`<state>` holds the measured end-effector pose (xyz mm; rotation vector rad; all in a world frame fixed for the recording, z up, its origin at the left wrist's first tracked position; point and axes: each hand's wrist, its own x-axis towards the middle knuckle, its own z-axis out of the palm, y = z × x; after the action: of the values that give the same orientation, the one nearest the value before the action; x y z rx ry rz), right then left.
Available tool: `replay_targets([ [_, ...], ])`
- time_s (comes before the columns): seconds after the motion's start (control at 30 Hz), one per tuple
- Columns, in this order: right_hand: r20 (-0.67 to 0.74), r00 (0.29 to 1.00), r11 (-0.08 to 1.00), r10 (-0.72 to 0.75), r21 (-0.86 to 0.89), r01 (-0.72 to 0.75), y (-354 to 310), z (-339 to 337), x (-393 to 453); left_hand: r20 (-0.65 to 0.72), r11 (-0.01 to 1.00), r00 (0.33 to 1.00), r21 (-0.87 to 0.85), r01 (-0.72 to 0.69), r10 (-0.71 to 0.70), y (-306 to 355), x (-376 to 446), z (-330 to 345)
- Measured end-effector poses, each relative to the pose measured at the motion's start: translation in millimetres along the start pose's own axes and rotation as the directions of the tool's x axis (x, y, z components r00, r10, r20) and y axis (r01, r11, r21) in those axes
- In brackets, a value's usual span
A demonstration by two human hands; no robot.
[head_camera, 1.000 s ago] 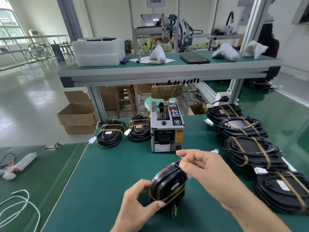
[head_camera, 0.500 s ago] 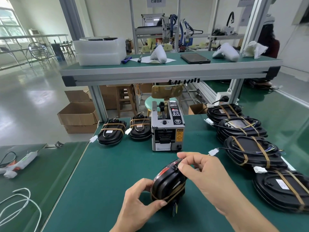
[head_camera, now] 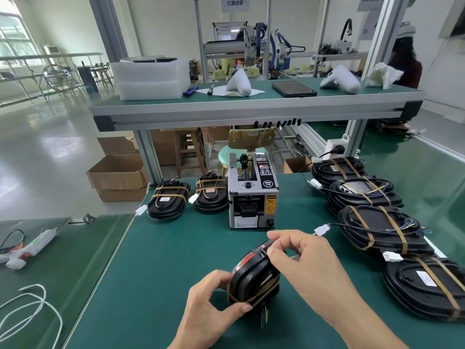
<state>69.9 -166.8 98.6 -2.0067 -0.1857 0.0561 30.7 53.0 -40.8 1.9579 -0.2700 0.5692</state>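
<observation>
- Black banded housing [head_camera: 254, 278]: stood on edge on green worktop [head_camera: 171, 260], between both hands, long axis tilted up and away to the right.
- Left hand [head_camera: 211, 306]: clasped round lower near edge, thumb on rubber band.
- Right hand [head_camera: 307, 263]: pinching upper far edge.
- Tape dispenser [head_camera: 253, 195]: straight behind, apart.
</observation>
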Motion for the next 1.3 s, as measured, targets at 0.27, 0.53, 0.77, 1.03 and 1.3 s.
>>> replay_targets([
  [0.27,0.006,1.0,0.997,-0.02,-0.074,0.021,-3.6,-1.8,-0.2,-0.01,1.0,1.0,-0.003,-0.011,0.011,1.8,1.1,0.3],
  [0.53,0.008,0.999,0.995,-0.034,-0.09,0.034,-2.1,-1.5,1.2,-0.007,1.0,1.0,-0.001,-0.016,0.016,1.3,1.0,0.0],
  [0.77,0.027,0.998,0.993,-0.052,-0.103,0.055,-0.4,-3.7,2.6,-0.009,1.0,1.0,-0.007,-0.012,0.012,-0.4,0.8,0.1],
  [1.03,0.021,0.997,0.989,-0.074,-0.124,0.076,-3.3,-4.5,0.3,-0.01,1.0,1.0,-0.004,-0.025,0.025,0.5,0.7,0.4],
  [1.3,-0.002,0.995,0.985,-0.099,-0.139,0.097,-3.0,-1.2,0.2,-0.005,1.0,1.0,0.018,-0.024,0.024,-1.5,0.0,0.4],
])
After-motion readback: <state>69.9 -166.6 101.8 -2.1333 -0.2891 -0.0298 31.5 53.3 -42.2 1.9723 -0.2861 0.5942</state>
